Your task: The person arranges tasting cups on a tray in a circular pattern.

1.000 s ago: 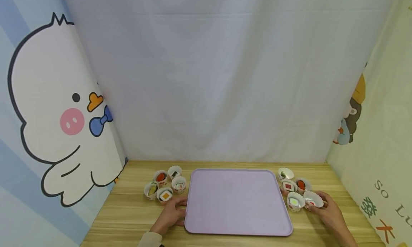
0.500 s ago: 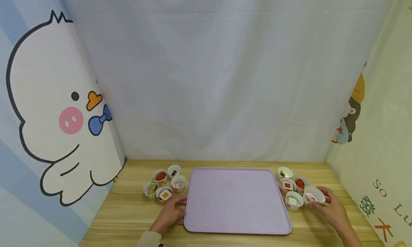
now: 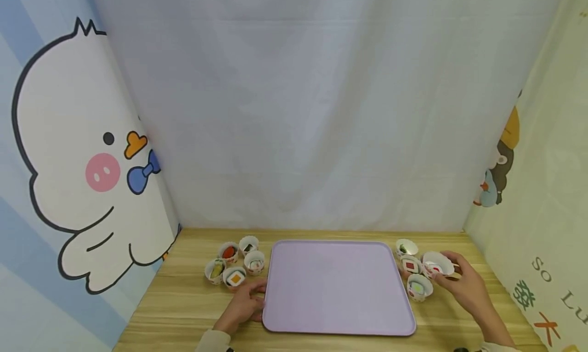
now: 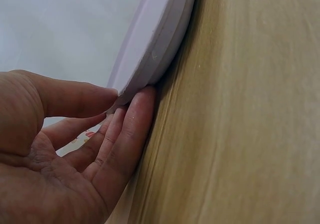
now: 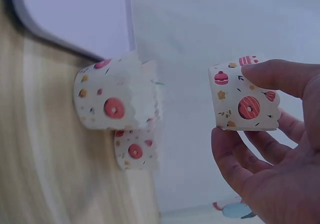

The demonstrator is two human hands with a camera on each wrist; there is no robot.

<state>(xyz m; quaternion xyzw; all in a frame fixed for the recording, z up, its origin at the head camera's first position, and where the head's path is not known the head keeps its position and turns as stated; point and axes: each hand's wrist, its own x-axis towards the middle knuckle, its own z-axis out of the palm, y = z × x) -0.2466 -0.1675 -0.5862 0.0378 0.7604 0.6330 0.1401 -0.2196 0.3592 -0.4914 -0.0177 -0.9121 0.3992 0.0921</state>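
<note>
My right hand (image 3: 464, 283) pinches a paper baking cup (image 5: 237, 96) printed with pink doughnuts, thumb on one side and fingers on the other. It is off the table in the right wrist view. A white piece with a red spot shows inside the cup in the head view. Beside it sit other paper cups (image 3: 419, 287), one holding a white piece with a green centre, another a white square with a dark red centre. At the left edge of a lilac tray (image 3: 340, 291), my left hand (image 3: 243, 303) grips the rim, thumb above and fingertips beneath.
On the left of the wooden table (image 3: 170, 296) stands a cluster of several paper cups (image 3: 216, 271) with small food-like pieces inside. A cup with something green (image 3: 407, 248) is at the back right. Pale curtains (image 3: 312, 112) enclose the back and sides.
My right hand has lifted its cup and carried it back and slightly left, so it now covers the cup with the red piece. My left hand and the tray stay in place.
</note>
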